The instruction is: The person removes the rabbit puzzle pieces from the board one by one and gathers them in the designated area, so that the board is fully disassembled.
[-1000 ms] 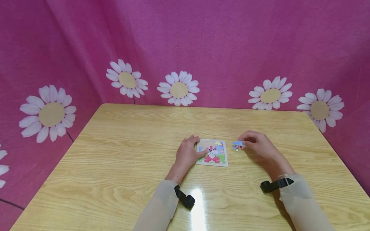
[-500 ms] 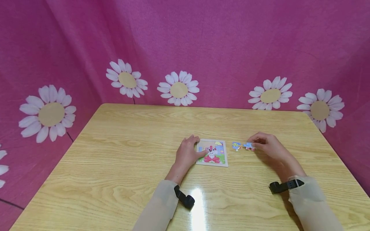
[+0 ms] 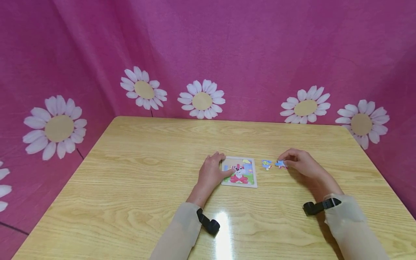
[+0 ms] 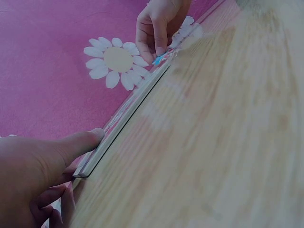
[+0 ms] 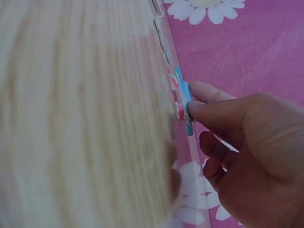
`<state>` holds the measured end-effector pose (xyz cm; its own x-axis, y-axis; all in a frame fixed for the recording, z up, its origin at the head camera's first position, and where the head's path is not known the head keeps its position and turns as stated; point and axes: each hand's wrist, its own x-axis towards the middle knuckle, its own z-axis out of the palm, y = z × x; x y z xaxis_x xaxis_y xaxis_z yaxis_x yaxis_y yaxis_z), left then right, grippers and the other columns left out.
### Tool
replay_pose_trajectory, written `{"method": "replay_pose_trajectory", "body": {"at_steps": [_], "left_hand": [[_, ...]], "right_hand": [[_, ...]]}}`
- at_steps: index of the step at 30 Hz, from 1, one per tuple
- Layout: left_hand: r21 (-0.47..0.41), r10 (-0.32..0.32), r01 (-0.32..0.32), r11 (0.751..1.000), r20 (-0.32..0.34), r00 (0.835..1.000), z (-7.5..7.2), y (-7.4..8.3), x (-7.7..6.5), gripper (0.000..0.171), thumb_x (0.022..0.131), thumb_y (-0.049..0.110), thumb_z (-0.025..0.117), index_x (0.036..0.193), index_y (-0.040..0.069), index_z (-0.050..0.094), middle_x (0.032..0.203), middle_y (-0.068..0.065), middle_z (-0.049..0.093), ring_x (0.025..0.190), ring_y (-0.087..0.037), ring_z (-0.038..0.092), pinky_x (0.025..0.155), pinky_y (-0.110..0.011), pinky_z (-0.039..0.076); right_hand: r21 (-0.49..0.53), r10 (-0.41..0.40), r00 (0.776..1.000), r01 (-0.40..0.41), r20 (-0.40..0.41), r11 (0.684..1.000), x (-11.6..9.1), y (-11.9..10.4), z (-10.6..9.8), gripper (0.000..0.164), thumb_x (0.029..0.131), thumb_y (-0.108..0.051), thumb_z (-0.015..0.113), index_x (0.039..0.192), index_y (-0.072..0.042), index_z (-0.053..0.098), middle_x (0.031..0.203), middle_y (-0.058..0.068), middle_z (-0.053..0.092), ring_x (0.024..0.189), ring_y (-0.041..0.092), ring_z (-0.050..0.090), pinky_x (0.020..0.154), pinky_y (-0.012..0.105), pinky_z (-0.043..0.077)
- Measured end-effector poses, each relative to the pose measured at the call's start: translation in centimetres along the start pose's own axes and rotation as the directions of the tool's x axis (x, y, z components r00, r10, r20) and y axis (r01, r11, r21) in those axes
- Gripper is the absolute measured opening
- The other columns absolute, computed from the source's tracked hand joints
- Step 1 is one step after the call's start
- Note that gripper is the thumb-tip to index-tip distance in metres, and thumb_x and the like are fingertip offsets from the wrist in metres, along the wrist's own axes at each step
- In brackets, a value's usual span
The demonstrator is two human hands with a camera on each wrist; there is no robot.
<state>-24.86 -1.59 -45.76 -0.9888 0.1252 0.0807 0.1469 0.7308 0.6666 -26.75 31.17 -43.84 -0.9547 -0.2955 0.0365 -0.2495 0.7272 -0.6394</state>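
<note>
My right hand [image 3: 300,163] has a pinching grip on a blue puzzle piece [image 3: 281,164] down on the table [image 3: 136,173], right of the puzzle board [image 3: 239,172]. My left hand [image 3: 210,172] rests flat, fingers relaxed, on the board's left edge.

Left hand [image 3: 210,172] lies flat, fingers relaxed and spread. Right hand [image 3: 300,162] has fingers curled in a pinch; both forearms reach forward.

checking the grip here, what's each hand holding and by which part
The right hand pinches a loose puzzle piece by its right edge. The left hand holds nothing; it rests on the puzzle board at its left edge.
</note>
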Motion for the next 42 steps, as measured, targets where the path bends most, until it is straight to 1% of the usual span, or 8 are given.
{"method": "replay_pose_trajectory", "body": {"at_steps": [9,13,16,20,23,28,37,42], "left_hand": [[0.007,0.012,-0.012,1.0,-0.004,1.0,0.1,0.0,0.1,0.059,0.079,0.042,0.08,0.127,0.012,0.064,0.149,-0.013,0.05,0.14,-0.039,0.043,0.111,-0.052,0.044],[0.013,0.013,-0.013,1.0,-0.002,1.0,0.1,0.0,0.2,0.06,0.079,0.043,0.08,0.127,0.012,0.064,0.149,-0.012,0.05,0.14,-0.038,0.043,0.111,-0.051,0.044],[0.017,0.008,-0.008,1.0,0.0,1.0,0.1,0.0,0.2,0.06,0.079,0.043,0.079,0.128,0.013,0.064,0.149,-0.012,0.05,0.141,-0.039,0.042,0.111,-0.052,0.044],[0.028,0.002,-0.003,1.0,0.004,1.0,0.0,0.1,0.1,0.06,0.08,0.044,0.079,0.129,0.013,0.063,0.15,-0.011,0.049,0.141,-0.037,0.042,0.111,-0.05,0.044],[0.025,-0.001,0.001,1.0,0.007,1.0,0.1,0.1,0.1,0.06,0.08,0.044,0.079,0.13,0.013,0.063,0.15,-0.01,0.049,0.142,-0.035,0.042,0.112,-0.049,0.043],[0.025,-0.003,0.002,1.0,0.007,1.0,0.2,0.1,0.1,0.06,0.08,0.044,0.079,0.129,0.014,0.063,0.15,-0.009,0.049,0.142,-0.033,0.042,0.113,-0.049,0.042],[0.039,0.0,0.0,0.999,0.002,1.0,0.0,0.1,0.0,0.061,0.08,0.044,0.079,0.129,0.013,0.063,0.149,-0.01,0.051,0.141,-0.035,0.044,0.112,-0.049,0.044],[0.049,0.004,-0.004,0.999,-0.001,1.0,0.1,0.0,0.1,0.061,0.08,0.045,0.079,0.129,0.013,0.064,0.148,-0.011,0.051,0.14,-0.035,0.045,0.111,-0.048,0.044]], "right_hand": [[-0.005,-0.013,1.0,0.013,0.021,1.0,0.1,0.4,-0.1,0.016,0.094,-0.004,0.061,0.108,-0.002,0.07,0.107,0.016,0.067,0.083,0.004,0.05,0.072,0.015,0.043],[0.015,-0.031,1.0,0.031,-0.002,0.999,0.1,0.4,-0.1,0.019,0.095,-0.006,0.06,0.112,-0.003,0.069,0.111,0.015,0.065,0.084,0.005,0.048,0.069,0.016,0.041],[0.052,-0.052,0.999,0.053,-0.009,0.997,0.3,-0.1,0.1,0.02,0.095,-0.008,0.061,0.113,-0.005,0.069,0.109,0.013,0.063,0.081,0.007,0.045,0.065,0.018,0.039],[0.098,-0.094,0.995,0.091,0.027,0.991,0.9,-1.1,1.0,0.019,0.094,-0.01,0.063,0.111,-0.006,0.07,0.106,0.012,0.061,0.075,0.008,0.046,0.059,0.019,0.044],[0.096,-0.127,0.991,0.122,0.048,0.988,1.5,-2.0,1.8,0.018,0.094,-0.011,0.064,0.11,-0.009,0.07,0.107,0.01,0.062,0.076,0.008,0.047,0.061,0.019,0.045],[0.091,-0.174,0.983,0.168,0.056,0.982,2.4,-3.3,3.1,0.017,0.091,-0.012,0.068,0.108,-0.011,0.071,0.103,0.007,0.064,0.082,0.007,0.048,0.068,0.019,0.042],[0.113,-0.187,0.969,0.17,0.164,0.979,3.9,-4.9,4.8,0.017,0.092,-0.013,0.068,0.108,-0.014,0.072,0.101,0.005,0.063,0.087,0.011,0.049,0.074,0.019,0.043],[0.115,-0.206,0.955,0.185,0.213,0.976,4.5,-5.8,5.5,0.016,0.092,-0.01,0.067,0.107,-0.011,0.071,0.097,0.006,0.06,0.085,0.015,0.047,0.072,0.019,0.04]]}}
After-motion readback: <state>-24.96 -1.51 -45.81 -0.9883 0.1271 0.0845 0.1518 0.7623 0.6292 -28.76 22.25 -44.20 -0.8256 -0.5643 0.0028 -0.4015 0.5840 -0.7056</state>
